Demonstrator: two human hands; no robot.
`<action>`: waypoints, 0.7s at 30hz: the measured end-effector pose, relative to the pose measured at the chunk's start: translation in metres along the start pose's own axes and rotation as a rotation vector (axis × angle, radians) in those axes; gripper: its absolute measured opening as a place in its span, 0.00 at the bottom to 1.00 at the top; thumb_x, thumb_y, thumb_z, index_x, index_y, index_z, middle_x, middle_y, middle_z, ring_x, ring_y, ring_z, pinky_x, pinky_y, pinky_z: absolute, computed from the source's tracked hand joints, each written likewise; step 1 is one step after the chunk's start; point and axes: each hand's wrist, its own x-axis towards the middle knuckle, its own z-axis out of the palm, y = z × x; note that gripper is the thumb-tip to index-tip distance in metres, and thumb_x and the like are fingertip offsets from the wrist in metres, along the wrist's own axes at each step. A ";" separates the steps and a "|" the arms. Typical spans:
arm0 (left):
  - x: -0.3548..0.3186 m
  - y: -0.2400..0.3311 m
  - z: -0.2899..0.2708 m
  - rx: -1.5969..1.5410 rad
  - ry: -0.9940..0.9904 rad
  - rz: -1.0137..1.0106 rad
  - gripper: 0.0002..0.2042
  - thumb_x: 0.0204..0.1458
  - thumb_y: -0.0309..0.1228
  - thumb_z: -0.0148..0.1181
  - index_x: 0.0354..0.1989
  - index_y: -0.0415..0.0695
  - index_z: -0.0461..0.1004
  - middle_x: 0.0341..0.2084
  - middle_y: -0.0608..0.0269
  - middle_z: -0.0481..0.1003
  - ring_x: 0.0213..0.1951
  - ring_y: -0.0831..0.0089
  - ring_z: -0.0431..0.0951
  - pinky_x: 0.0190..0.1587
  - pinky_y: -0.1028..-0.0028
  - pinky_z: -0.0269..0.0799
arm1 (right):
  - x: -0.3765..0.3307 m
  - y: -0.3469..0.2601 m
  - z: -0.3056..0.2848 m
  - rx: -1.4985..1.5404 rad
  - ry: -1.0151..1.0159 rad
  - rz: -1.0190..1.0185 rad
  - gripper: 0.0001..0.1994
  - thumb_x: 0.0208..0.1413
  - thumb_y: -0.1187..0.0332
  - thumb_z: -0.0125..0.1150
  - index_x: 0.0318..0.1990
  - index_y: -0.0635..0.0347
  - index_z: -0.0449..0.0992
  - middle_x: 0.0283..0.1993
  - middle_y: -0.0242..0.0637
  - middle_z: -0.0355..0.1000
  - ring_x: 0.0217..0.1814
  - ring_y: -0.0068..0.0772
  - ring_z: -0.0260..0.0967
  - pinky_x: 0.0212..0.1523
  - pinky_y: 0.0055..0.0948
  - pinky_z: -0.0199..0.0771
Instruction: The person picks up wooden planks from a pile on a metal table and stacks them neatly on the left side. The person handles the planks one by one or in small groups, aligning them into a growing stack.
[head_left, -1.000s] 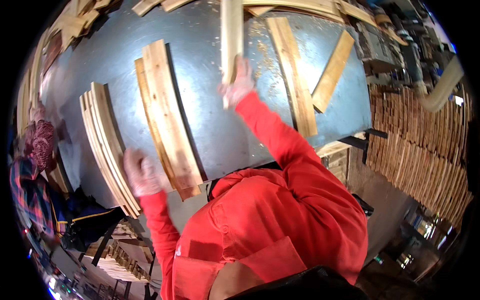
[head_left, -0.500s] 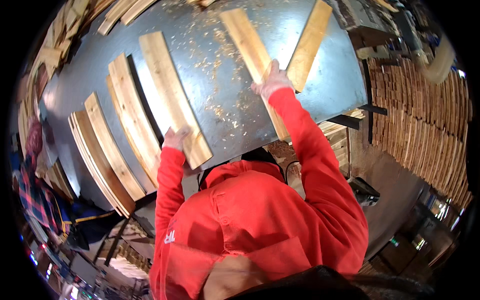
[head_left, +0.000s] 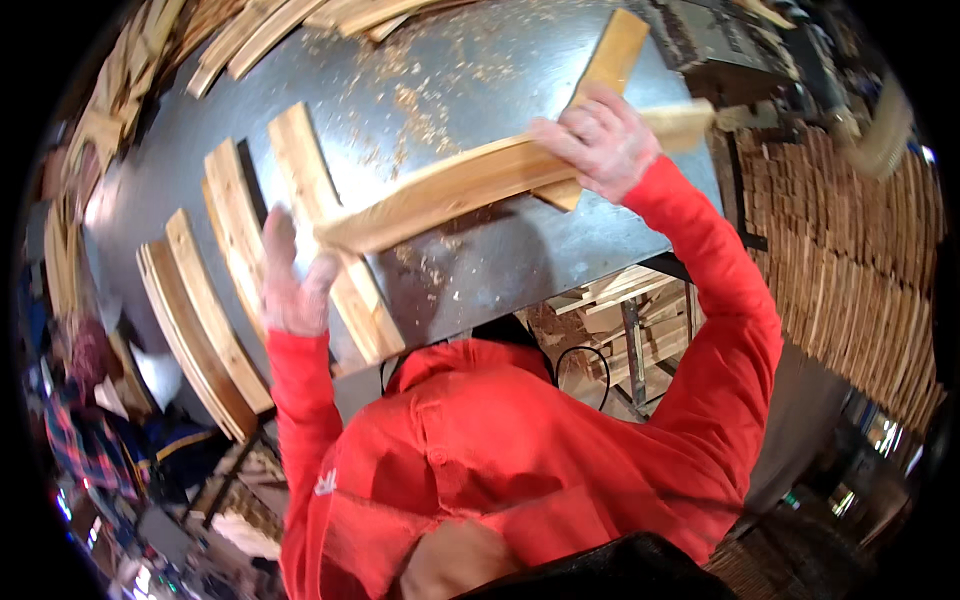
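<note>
A long curved wooden board is lifted off the grey metal table and held crosswise between both hands. My right hand grips its upper right part. My left hand holds its lower left end, fingers spread against the wood. Under the board another curved board lies flat on the table, with a shorter straight board at the upper right. My red sleeves and torso fill the lower middle.
Several curved boards lie side by side on the table's left part. More boards sit along the far edge. Sawdust dots the tabletop. Stacked wood stands to the right. Another person in a plaid sleeve is at lower left.
My right hand has picked the long board up from the table and swung it crosswise. My left hand left the flat board and took the lifted board's lower end.
</note>
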 end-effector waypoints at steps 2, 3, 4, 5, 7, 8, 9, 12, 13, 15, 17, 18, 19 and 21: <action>0.037 0.067 0.006 0.176 -0.495 -0.107 0.42 0.47 0.47 0.65 0.66 0.36 0.53 0.53 0.43 0.70 0.57 0.58 0.70 0.60 0.70 0.63 | 0.050 -0.013 0.026 0.123 0.174 -0.168 0.37 0.30 0.60 0.69 0.57 0.47 0.71 0.46 0.33 0.70 0.51 0.36 0.67 0.63 0.46 0.62; 0.052 0.084 0.021 0.234 -0.758 -0.274 0.41 0.47 0.49 0.64 0.65 0.36 0.57 0.50 0.43 0.72 0.54 0.58 0.72 0.57 0.69 0.65 | 0.072 -0.024 0.043 0.192 0.265 -0.179 0.36 0.30 0.58 0.69 0.57 0.47 0.72 0.48 0.33 0.70 0.52 0.36 0.67 0.64 0.47 0.60; 0.054 0.078 0.029 0.299 -0.742 -0.417 0.37 0.46 0.49 0.65 0.60 0.37 0.63 0.46 0.44 0.75 0.50 0.58 0.74 0.53 0.68 0.67 | 0.094 -0.033 0.045 0.191 0.210 -0.007 0.37 0.31 0.54 0.69 0.57 0.48 0.71 0.50 0.34 0.70 0.54 0.37 0.66 0.66 0.47 0.58; 0.049 0.056 0.037 0.352 -0.716 -0.570 0.34 0.45 0.50 0.65 0.55 0.37 0.69 0.41 0.46 0.77 0.46 0.57 0.77 0.49 0.67 0.69 | 0.114 -0.044 0.047 0.181 0.147 0.165 0.38 0.32 0.51 0.68 0.58 0.49 0.70 0.53 0.36 0.69 0.56 0.38 0.66 0.67 0.47 0.56; 0.019 -0.015 0.049 -0.135 -0.394 -0.394 0.29 0.44 0.52 0.65 0.45 0.37 0.75 0.34 0.49 0.78 0.39 0.56 0.78 0.43 0.65 0.72 | 0.104 -0.046 0.083 -0.229 0.120 0.937 0.48 0.37 0.37 0.65 0.64 0.58 0.62 0.64 0.46 0.62 0.64 0.44 0.60 0.67 0.44 0.54; 0.025 -0.008 0.049 -0.017 -0.341 -0.363 0.28 0.44 0.52 0.65 0.43 0.37 0.75 0.32 0.50 0.78 0.36 0.58 0.77 0.41 0.66 0.72 | 0.060 -0.020 0.141 0.033 0.201 1.299 0.53 0.39 0.32 0.62 0.66 0.63 0.56 0.68 0.51 0.54 0.69 0.46 0.53 0.67 0.43 0.52; 0.019 -0.008 0.044 0.100 -0.274 -0.370 0.28 0.45 0.51 0.66 0.42 0.37 0.75 0.30 0.52 0.78 0.32 0.59 0.76 0.39 0.66 0.72 | 0.046 -0.001 0.146 0.104 -0.190 1.579 0.57 0.36 0.29 0.62 0.67 0.63 0.54 0.69 0.51 0.52 0.69 0.49 0.52 0.65 0.46 0.53; -0.018 -0.045 0.020 0.044 -0.159 -0.531 0.26 0.45 0.46 0.68 0.43 0.35 0.74 0.32 0.51 0.78 0.33 0.67 0.74 0.39 0.65 0.71 | 0.025 -0.027 0.173 -0.058 -0.485 1.810 0.61 0.32 0.30 0.66 0.69 0.61 0.47 0.66 0.57 0.52 0.65 0.52 0.57 0.58 0.48 0.64; -0.024 -0.045 0.013 -0.015 -0.127 -0.529 0.25 0.45 0.45 0.69 0.43 0.35 0.74 0.32 0.51 0.78 0.33 0.68 0.74 0.39 0.65 0.71 | 0.013 -0.021 0.168 0.070 -0.453 1.841 0.61 0.32 0.32 0.67 0.69 0.61 0.45 0.66 0.59 0.52 0.64 0.54 0.58 0.56 0.50 0.66; -0.043 -0.058 -0.015 0.171 -0.096 -0.584 0.25 0.46 0.43 0.68 0.43 0.34 0.73 0.31 0.46 0.77 0.34 0.68 0.74 0.40 0.64 0.71 | 0.010 -0.027 0.137 0.218 -0.481 1.933 0.61 0.33 0.38 0.71 0.70 0.61 0.42 0.68 0.60 0.50 0.65 0.55 0.59 0.56 0.51 0.68; -0.053 -0.060 -0.043 0.142 -0.086 -0.721 0.32 0.42 0.41 0.74 0.51 0.31 0.70 0.42 0.52 0.78 0.45 0.74 0.72 0.51 0.70 0.68 | -0.054 -0.003 0.146 0.534 -0.446 1.806 0.60 0.35 0.43 0.73 0.70 0.66 0.41 0.70 0.59 0.49 0.67 0.54 0.58 0.63 0.45 0.61; -0.064 -0.077 -0.059 0.231 -0.058 -0.737 0.35 0.42 0.42 0.74 0.53 0.30 0.68 0.44 0.49 0.77 0.48 0.70 0.73 0.53 0.70 0.67 | -0.087 -0.005 0.157 0.575 -0.383 1.707 0.60 0.37 0.46 0.73 0.70 0.67 0.40 0.70 0.58 0.49 0.69 0.52 0.55 0.66 0.43 0.58; -0.068 -0.087 -0.073 0.206 -0.004 -0.699 0.34 0.43 0.44 0.72 0.53 0.31 0.69 0.45 0.47 0.76 0.49 0.65 0.74 0.53 0.69 0.68 | -0.121 -0.006 0.154 0.594 -0.320 1.619 0.60 0.38 0.49 0.74 0.70 0.69 0.39 0.70 0.58 0.50 0.70 0.50 0.53 0.68 0.40 0.55; -0.085 -0.103 -0.102 0.175 0.112 -0.662 0.32 0.44 0.46 0.69 0.52 0.34 0.71 0.46 0.43 0.74 0.51 0.57 0.75 0.52 0.67 0.69 | -0.131 -0.073 0.094 0.370 -0.323 1.297 0.53 0.41 0.60 0.71 0.70 0.70 0.40 0.69 0.57 0.51 0.71 0.56 0.50 0.69 0.44 0.52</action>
